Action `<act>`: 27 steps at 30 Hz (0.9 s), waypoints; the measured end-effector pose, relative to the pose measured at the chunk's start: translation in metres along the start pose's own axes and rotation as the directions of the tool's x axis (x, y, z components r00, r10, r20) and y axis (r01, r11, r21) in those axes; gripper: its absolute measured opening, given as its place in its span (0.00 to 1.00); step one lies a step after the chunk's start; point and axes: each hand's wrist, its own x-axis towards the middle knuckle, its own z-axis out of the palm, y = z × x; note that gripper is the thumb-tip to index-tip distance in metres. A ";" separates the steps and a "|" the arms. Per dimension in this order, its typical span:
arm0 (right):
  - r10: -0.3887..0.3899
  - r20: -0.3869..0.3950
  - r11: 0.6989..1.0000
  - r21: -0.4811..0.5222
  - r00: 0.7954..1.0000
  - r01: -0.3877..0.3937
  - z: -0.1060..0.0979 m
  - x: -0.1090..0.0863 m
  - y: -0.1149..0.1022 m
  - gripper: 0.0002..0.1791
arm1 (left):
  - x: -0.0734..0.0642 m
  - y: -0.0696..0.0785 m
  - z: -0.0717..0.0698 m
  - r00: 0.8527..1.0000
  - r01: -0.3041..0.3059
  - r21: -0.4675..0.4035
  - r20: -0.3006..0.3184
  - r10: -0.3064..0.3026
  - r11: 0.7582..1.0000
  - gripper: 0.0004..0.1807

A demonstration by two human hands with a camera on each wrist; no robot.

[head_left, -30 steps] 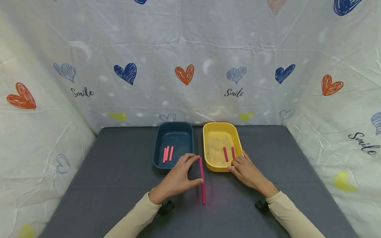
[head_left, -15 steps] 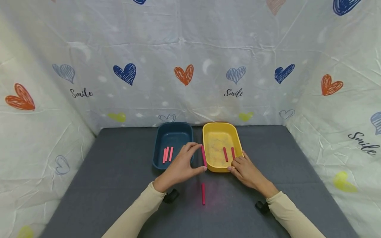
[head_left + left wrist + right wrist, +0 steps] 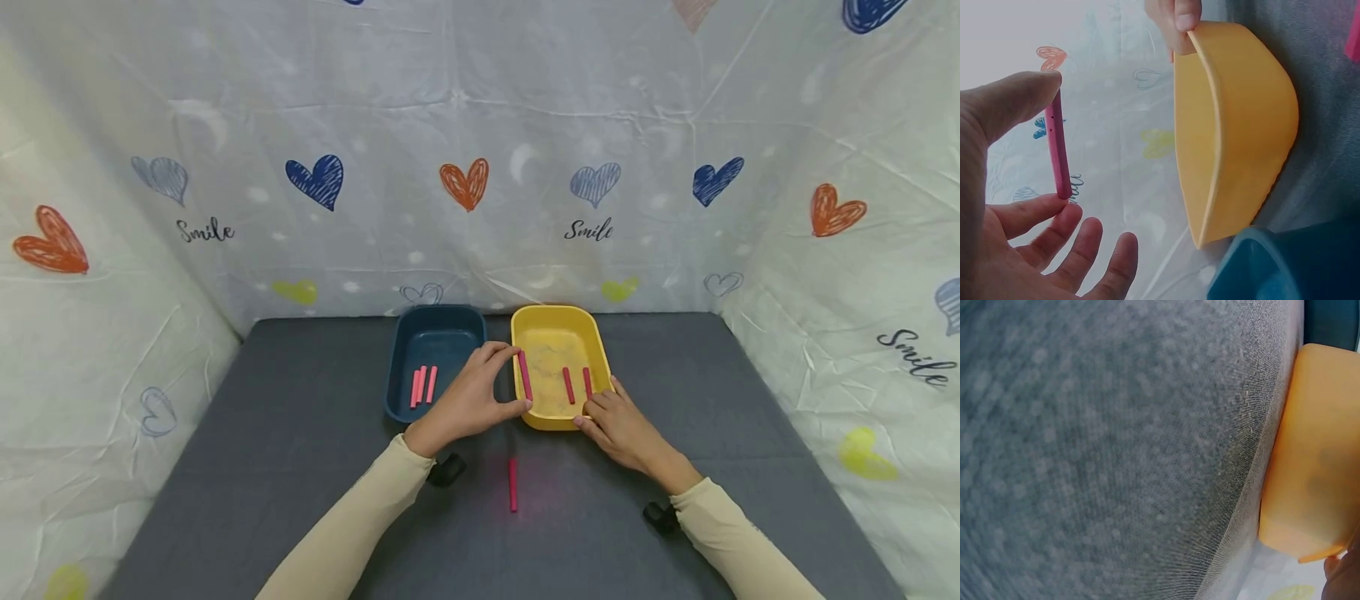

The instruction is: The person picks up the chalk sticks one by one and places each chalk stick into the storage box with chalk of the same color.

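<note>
My left hand (image 3: 468,400) pinches a slim magenta stick (image 3: 525,375), like a stick of chalk, by its two ends between thumb and fingertips. In the head view the stick overlaps the left side of the yellow tray (image 3: 543,354); the left wrist view shows small dark marks along the stick (image 3: 1057,147). At the tray's front right corner my right hand (image 3: 626,429) grips the rim. Inside the tray lie two dark red sticks (image 3: 568,386), one partly hidden by the right fingers. Another magenta stick (image 3: 513,485) lies on the table in front.
Left of the yellow tray stands a dark blue tray (image 3: 438,346) holding three light pink sticks (image 3: 422,385). Both trays stand near the back of the grey cloth-covered table (image 3: 300,433). A printed white curtain (image 3: 390,225) hangs behind and at both sides.
My left hand has lifted one magenta stick away from the table's front and carried it forward and right to the yellow tray's left side. The right hand stays at the rim.
</note>
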 end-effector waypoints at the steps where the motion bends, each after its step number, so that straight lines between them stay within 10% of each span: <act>1: 0.007 0.009 1.000 0.002 1.000 -0.007 0.000 0.000 0.000 0.11 | 0.001 0.001 0.000 1.000 -0.002 -0.002 0.005 0.002 1.000 0.44; 27: -0.009 0.010 1.000 0.009 1.000 0.009 0.000 0.002 0.001 0.10 | 0.050 0.007 0.011 0.999 0.031 -0.032 0.031 -0.030 0.999 0.44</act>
